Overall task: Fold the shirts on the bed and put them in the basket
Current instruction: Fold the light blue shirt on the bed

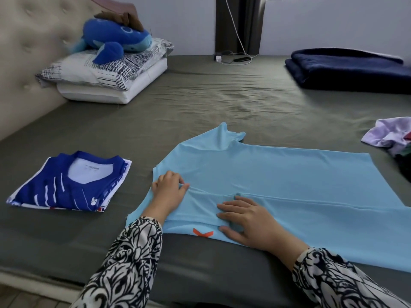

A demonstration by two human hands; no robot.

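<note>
A light blue shirt [278, 174] is pinched at a fold by the left hand [170, 188]; it is pressed flat by the right hand [246, 221], fingers spread.

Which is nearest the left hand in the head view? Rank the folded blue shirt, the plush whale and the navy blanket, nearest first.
From the left hand, which rests on the light blue shirt:
1. Folded blue shirt, just to its left on the near part of the bed.
2. Plush whale, far left, on the pillows by the headboard.
3. Navy blanket, far right, at the bed's far side.

Two shirts [278, 181] [73, 183], two pillows [106, 70] [124, 90], one blanket [347, 70]
</note>
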